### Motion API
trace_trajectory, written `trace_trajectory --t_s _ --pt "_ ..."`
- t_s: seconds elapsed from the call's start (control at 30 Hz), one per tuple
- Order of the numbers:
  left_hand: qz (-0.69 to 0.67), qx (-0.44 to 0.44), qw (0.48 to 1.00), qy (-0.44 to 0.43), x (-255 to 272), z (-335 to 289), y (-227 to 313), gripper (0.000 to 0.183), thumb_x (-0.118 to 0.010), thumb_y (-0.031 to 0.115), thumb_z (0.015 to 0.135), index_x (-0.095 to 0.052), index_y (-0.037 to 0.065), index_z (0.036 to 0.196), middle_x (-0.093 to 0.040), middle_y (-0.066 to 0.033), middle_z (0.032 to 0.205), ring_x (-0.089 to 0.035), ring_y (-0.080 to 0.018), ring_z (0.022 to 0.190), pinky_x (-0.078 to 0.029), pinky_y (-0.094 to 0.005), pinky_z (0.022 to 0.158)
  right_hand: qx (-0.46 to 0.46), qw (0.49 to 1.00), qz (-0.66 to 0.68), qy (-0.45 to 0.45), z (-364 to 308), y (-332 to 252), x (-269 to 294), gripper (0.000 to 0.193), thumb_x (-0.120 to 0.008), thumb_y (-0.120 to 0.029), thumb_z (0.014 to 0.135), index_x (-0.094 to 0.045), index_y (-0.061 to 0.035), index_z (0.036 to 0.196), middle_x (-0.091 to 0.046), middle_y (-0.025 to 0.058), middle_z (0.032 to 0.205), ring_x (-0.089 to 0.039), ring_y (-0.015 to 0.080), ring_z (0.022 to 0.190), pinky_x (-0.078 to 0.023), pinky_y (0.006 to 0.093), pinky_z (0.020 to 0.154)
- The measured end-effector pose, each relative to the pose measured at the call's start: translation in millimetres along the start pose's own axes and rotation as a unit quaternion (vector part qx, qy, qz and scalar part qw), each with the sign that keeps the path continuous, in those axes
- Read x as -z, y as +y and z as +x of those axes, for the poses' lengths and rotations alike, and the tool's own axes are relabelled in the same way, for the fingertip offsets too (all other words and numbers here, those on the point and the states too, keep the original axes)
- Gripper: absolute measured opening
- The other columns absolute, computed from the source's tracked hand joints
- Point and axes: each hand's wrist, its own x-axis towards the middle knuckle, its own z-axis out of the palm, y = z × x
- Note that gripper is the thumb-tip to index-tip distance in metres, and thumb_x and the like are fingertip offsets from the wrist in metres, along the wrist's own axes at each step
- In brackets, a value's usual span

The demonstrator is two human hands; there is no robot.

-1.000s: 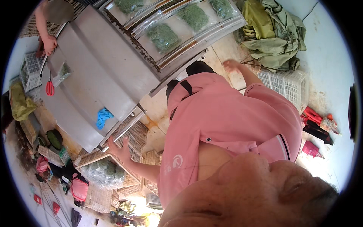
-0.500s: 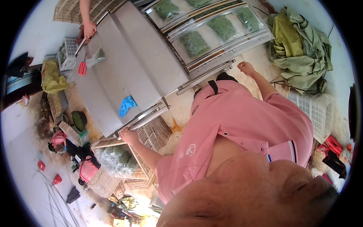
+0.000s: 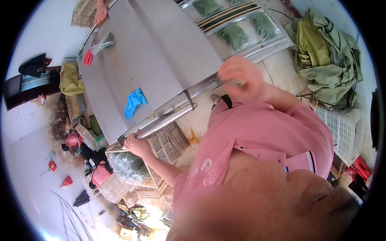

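- hands? state & position, pls.

- left hand point(image 3: 136, 144): grasping bright tubular steel rail point(image 3: 167, 121) nr its lower end, by corner of broad grey creased sheet-steel cover point(image 3: 140, 60). right hand point(image 3: 241, 78): half-curled, motion-blurred, in front of cover's edge; nothing seen in it, contact can't be confirmed.

- anyone else on it?

- yes. co-worker's hand point(image 3: 101, 14) at far edge, partly cut off by view; can't tell how firm the hold is.

- loose items?

- 3 on cover: red-handled scissors point(image 3: 88, 57) just beside clear plastic bag w/ green contents point(image 3: 105, 42), both nr far edge; crumpled bright-blue cloth or glove point(image 3: 135, 103) nearer rail.

- adjacent?

- flat clear-plastic packs of fine green plant matter point(image 3: 233, 35), lying in steel-framed bed point(image 3: 277, 45) right of cover.

- hazards?

- (1) scissors & bag cd slide off, poss. twd co-worker; cause: smooth metal, nothing retaining them, any tilt. (2) pinched fingers, r.h. esp., if cover shifted w/ hand nr edge. (3) l.h. cd slip off rail end; cause: uneven pull betw. the two people.
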Motion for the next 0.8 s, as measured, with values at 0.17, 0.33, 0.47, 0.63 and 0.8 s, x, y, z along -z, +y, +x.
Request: trace_trajectory --t_s 0.17,0.33,0.47,0.63,0.8 --pt "-0.008 -0.039 0.997 0.067 37.3 11.1 105.6 0.031 -0.080 0.026 0.075 -0.060 0.006 0.062 -0.062 -0.0096 0.068 -0.057 -0.0306 0.068 -0.043 -0.0441 0.078 0.149 0.965 -0.019 -0.217 21.1 -27.3 -30.2 0.035 -0.077 -0.027 0.077 -0.065 -0.0056 0.102 -0.065 0.0075 0.091 -0.065 0.0280 0.080 -0.054 0.0379 0.072" --pt "-0.052 -0.085 0.995 -0.012 55.9 4.0 205.1 0.023 -0.082 0.023 0.066 -0.065 0.008 0.072 -0.063 -0.0094 0.069 -0.061 -0.0317 0.071 -0.045 -0.0429 0.078 -0.087 0.874 -0.225 -0.421 -0.3 -24.3 -0.5 0.036 -0.076 -0.035 0.074 -0.063 -0.0088 0.096 -0.064 0.0066 0.090 -0.067 0.0265 0.079 -0.054 0.0384 0.068" --pt "-0.127 -0.166 0.970 -0.122 38.6 -2.8 277.1 0.028 -0.083 0.027 0.064 -0.065 0.009 0.076 -0.065 -0.0091 0.075 -0.065 -0.0298 0.072 -0.049 -0.0436 0.065 -0.148 0.858 -0.321 -0.373 -37.5 16.8 70.8 0.026 -0.073 -0.032 0.075 -0.063 -0.0112 0.087 -0.066 0.0062 0.080 -0.069 0.0264 0.077 -0.054 0.0419 0.063" --pt "-0.234 -0.230 0.914 -0.238 -23.6 -19.6 361.8 0.029 -0.074 0.036 0.076 -0.064 0.010 0.083 -0.068 -0.0089 0.081 -0.068 -0.0304 0.075 -0.051 -0.0433 0.064 -0.271 0.798 -0.389 -0.372 -96.6 80.6 137.7 0.018 -0.070 -0.025 0.072 -0.066 -0.0089 0.079 -0.068 0.0112 0.076 -0.069 0.0329 0.079 -0.053 0.0452 0.066" --pt "-0.241 -0.239 0.869 -0.359 -90.9 -39.5 410.6 0.035 -0.069 0.044 0.081 -0.068 0.010 0.088 -0.071 -0.0111 0.085 -0.069 -0.0315 0.083 -0.054 -0.0449 0.069 -0.322 0.719 -0.406 -0.463 -129.6 128.1 158.0 0.024 -0.071 -0.032 0.071 -0.070 -0.0088 0.080 -0.069 0.0151 0.076 -0.068 0.0359 0.077 -0.054 0.0469 0.069"
